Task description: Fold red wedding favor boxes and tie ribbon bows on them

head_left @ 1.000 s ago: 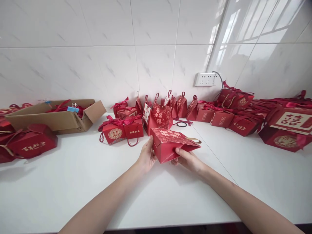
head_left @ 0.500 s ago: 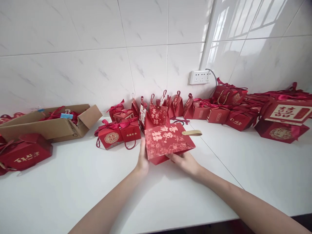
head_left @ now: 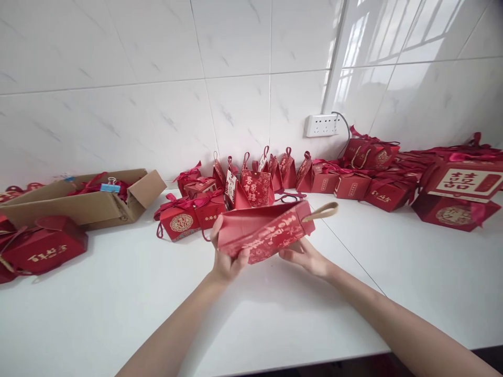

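Observation:
A red paper gift box (head_left: 271, 235) with pale flower prints and light lettering is held above the white table, lying tilted on its side with a beige loop strap (head_left: 322, 211) at its right end. My left hand (head_left: 228, 256) is wrapped round the left end, its thumb on the near face. Under the right part of the box, my right hand (head_left: 304, 255) supports the lower edge, with some of its fingers hidden. Right behind stands a similar upright triangular gift box (head_left: 257, 188).
Several small looped gift boxes (head_left: 287, 170) stand along the tiled wall. Ribboned red boxes (head_left: 387, 191) are piled at the right. At the left are a cardboard box (head_left: 70, 212) with a blue binder clip (head_left: 110, 186) and a red box (head_left: 51, 246). A power strip (head_left: 323, 125) is on the wall.
The held gift box has turned, so its printed face tips toward me and a plain side shows on top. My left thumb has come round to the near face.

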`<state>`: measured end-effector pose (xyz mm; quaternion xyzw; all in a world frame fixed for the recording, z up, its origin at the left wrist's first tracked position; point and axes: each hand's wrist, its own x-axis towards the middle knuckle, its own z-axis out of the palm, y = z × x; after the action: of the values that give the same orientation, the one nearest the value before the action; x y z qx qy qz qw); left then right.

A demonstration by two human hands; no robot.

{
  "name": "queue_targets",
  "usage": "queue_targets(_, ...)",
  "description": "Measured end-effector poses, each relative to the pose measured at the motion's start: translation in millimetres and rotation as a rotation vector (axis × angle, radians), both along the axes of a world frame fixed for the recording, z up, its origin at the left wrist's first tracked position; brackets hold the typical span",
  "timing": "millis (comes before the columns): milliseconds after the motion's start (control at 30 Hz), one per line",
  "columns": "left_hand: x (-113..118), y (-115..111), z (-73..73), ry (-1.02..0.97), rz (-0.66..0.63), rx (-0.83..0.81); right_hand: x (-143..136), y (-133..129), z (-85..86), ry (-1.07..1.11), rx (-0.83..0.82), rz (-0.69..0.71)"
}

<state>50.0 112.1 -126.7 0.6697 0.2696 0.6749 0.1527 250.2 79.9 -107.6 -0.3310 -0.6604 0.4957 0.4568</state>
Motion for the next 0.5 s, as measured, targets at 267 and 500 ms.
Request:
queue_targets(267,-5.4,2.3,7.6,0.059,-0.241,-0.099,12.8,16.1,-1.9,-0.072,0.183,-0.1)
queue_targets(500,-5.6,0.1,15.4,0.069,-0.257,-0.184,12.7,22.2,0.7,0.087,0.195,-0.208)
